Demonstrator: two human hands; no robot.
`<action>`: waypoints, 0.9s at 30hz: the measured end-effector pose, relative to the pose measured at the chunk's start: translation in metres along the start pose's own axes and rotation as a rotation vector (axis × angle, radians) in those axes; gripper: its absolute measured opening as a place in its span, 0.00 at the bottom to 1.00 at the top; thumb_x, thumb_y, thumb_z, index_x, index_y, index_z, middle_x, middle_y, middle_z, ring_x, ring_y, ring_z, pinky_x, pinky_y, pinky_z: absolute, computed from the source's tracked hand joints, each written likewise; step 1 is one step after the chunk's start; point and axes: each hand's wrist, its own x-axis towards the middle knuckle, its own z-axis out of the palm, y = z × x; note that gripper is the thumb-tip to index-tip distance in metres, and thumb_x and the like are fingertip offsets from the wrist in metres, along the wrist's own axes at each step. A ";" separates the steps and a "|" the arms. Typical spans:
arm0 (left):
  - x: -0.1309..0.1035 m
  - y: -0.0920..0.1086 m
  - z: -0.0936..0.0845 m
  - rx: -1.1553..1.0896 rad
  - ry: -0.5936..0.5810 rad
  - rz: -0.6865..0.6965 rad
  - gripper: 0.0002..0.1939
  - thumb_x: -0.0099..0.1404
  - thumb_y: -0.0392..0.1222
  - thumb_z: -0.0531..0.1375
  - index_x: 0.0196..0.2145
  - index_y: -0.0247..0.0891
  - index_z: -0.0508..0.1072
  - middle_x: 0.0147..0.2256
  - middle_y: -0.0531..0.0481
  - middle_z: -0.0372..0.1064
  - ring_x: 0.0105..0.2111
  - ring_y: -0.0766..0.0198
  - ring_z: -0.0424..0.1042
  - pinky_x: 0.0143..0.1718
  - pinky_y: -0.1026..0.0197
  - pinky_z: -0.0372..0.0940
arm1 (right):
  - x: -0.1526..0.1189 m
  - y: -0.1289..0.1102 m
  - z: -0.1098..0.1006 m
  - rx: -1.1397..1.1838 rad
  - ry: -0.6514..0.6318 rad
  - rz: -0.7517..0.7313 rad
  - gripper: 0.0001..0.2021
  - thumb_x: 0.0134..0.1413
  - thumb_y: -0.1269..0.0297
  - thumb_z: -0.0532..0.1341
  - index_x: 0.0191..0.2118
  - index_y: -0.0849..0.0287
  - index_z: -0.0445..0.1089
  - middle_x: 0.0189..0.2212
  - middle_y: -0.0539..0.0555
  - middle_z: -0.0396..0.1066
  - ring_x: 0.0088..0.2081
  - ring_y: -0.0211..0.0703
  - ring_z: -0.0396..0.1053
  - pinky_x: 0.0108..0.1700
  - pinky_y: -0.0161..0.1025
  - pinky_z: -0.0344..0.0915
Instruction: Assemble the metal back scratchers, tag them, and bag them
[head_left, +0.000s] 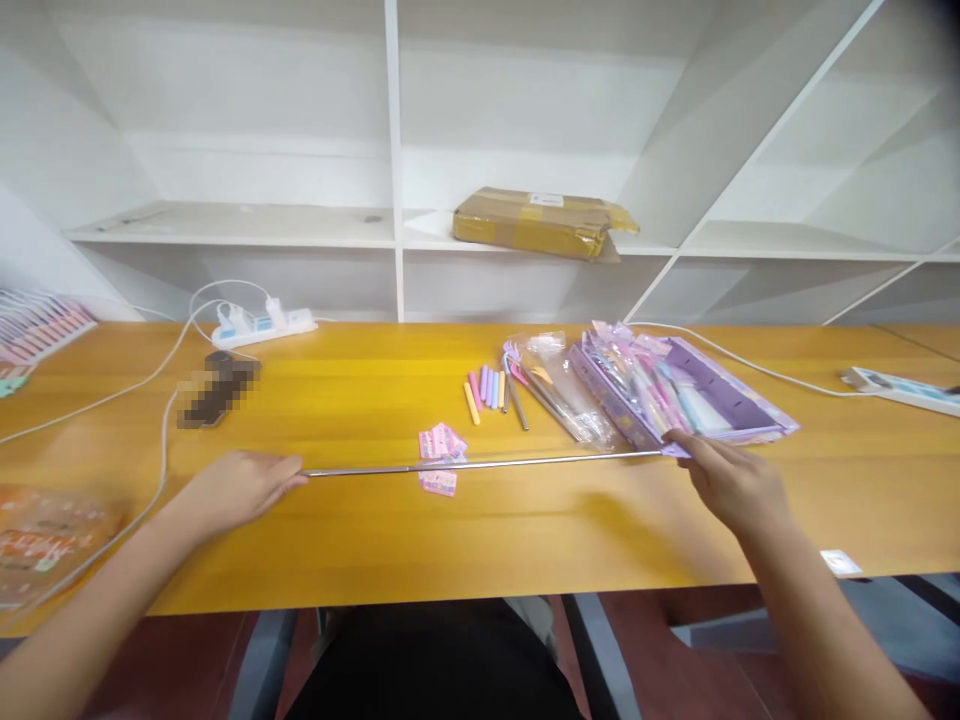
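A long thin metal rod [525,463] stretches level above the yellow table [337,560]. My left hand [244,488] pinches its left end; my right hand [724,475] grips the right end at a small purple piece [675,450]. Beneath the rod, several pink cards [441,442] lie on the table. Behind it are several coloured tubes [487,388], short metal rods with purple and pink claw-shaped heads [513,362], and clear plastic bags [559,390]. A purple box [739,390] holding wrapped items [652,385] sits close behind my right hand.
White shelves [255,225] rise behind the table, with a taped cardboard box [536,222] on one. Power strips [266,328] and white cables [166,440] lie at both sides. An orange package [52,540] is at the left, a small white card [840,562] at the right edge.
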 end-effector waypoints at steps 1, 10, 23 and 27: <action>-0.003 0.002 0.003 -0.013 0.005 0.005 0.23 0.80 0.57 0.46 0.33 0.41 0.68 0.27 0.51 0.74 0.26 0.61 0.72 0.29 0.62 0.54 | -0.008 0.005 0.003 0.007 -0.021 0.024 0.17 0.66 0.65 0.51 0.51 0.57 0.76 0.36 0.59 0.80 0.38 0.48 0.77 0.38 0.39 0.65; 0.004 0.022 0.015 -0.043 0.033 -0.026 0.21 0.80 0.54 0.45 0.38 0.41 0.70 0.35 0.47 0.75 0.35 0.57 0.77 0.38 0.58 0.64 | -0.023 -0.005 0.001 0.084 -0.266 0.365 0.16 0.65 0.62 0.51 0.52 0.55 0.70 0.36 0.58 0.80 0.31 0.50 0.74 0.32 0.40 0.59; -0.002 0.026 0.011 -0.064 0.057 -0.030 0.17 0.79 0.47 0.48 0.39 0.41 0.74 0.36 0.48 0.75 0.34 0.57 0.75 0.38 0.58 0.62 | -0.016 -0.023 -0.020 0.244 -0.183 0.644 0.06 0.63 0.65 0.51 0.41 0.50 0.64 0.30 0.57 0.77 0.29 0.49 0.73 0.34 0.44 0.60; -0.006 0.026 0.004 -0.139 0.036 -0.057 0.17 0.79 0.48 0.48 0.41 0.41 0.74 0.37 0.48 0.76 0.36 0.57 0.76 0.38 0.60 0.63 | -0.014 -0.030 -0.023 0.220 -0.035 0.698 0.05 0.64 0.61 0.51 0.41 0.47 0.63 0.30 0.59 0.77 0.29 0.52 0.73 0.34 0.47 0.60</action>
